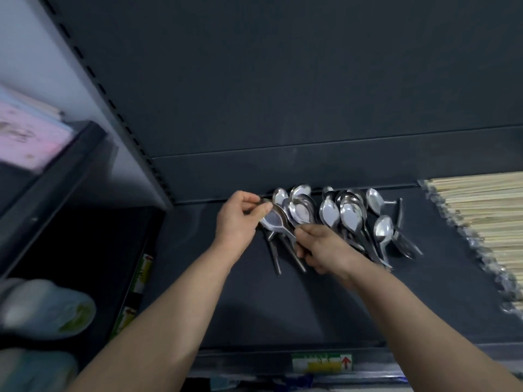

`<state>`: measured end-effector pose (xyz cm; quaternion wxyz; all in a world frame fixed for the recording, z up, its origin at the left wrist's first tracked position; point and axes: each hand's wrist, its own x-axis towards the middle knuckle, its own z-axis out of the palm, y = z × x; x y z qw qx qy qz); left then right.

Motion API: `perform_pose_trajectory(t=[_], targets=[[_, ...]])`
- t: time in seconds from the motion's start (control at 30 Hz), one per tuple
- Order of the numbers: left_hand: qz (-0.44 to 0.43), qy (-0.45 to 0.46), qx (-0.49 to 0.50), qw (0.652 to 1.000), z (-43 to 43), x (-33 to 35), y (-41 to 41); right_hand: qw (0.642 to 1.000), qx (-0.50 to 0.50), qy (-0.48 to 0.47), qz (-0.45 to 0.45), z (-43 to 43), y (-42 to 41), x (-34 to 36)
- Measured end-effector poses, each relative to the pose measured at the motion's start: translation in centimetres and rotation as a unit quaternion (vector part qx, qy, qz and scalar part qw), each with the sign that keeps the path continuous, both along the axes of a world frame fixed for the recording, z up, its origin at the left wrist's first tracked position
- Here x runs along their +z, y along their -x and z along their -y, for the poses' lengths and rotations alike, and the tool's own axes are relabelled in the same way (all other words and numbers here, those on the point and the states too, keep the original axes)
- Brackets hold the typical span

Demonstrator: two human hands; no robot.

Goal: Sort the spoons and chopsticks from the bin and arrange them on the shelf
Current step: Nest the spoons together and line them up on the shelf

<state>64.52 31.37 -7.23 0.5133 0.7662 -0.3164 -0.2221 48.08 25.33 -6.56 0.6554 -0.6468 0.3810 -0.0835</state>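
Observation:
Several steel spoons [328, 212] lie in overlapping groups on the dark shelf [283, 306], bowls toward the back wall. My left hand [237, 219] pinches the bowl end of a small stack of spoons [276, 222] at the left of the groups. My right hand [319, 247] grips the handles of that same stack from below. Wrapped bundles of pale wooden chopsticks [489, 216] are piled at the shelf's right end. The bin is out of sight.
A slotted upright [124, 120] bounds the shelf on the left. Beyond it a neighbouring shelf holds pink packs [31, 137] and blurred rounded containers [45, 309]. A price label [322, 362] sits on the shelf's front edge.

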Motion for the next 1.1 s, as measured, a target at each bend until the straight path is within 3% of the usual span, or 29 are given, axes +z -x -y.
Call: perform_pose_trajectory(t=[0.03, 0.1, 0.2, 0.3, 0.47, 0.6, 0.7, 0.97, 1.1], targets=[[-0.014, -0.006, -0.001, 1.0, -0.8, 0.0, -0.7, 0.999, 0.024, 0.019, -0.01, -0.3, -0.8, -0.1], [-0.009, -0.019, 0.035, 0.999, -2.3, -0.2, -2.4, 0.984, 0.079, 0.145, -0.067, -0.6, -2.6, -0.4], [-0.013, -0.04, 0.121, 0.992, -4.6, -0.7, -4.9, 0.898, 0.127, 0.383, -0.176, -0.8, -5.4, -0.5], [-0.042, -0.05, 0.169, 0.983, -6.4, -1.5, -6.8, 0.836, 0.135, 0.499, -0.186, -1.2, -8.3, -0.8], [0.011, -0.107, 0.197, 0.975, -7.8, -3.3, -8.9, 0.782, 0.181, 0.564, -0.193, -1.7, -11.2, -2.8], [0.169, -0.213, 0.118, 0.955, -7.8, -3.1, -8.9, 0.741, 0.166, 0.624, -0.185, -2.4, -10.8, -4.7], [0.212, -0.211, 0.086, 0.95, -7.5, -2.8, -8.5, 0.721, 0.151, 0.651, -0.184, -2.4, -10.6, -5.2], [0.343, -0.198, 0.069, 0.916, -6.8, -2.3, -6.6, 0.729, 0.09, 0.659, -0.16, -2.1, -7.9, -4.3], [0.359, -0.158, 0.01, 0.92, -4.7, -1.6, -4.1, 0.734, 0.041, 0.655, -0.173, -1.4, -4.4, -3.9]])
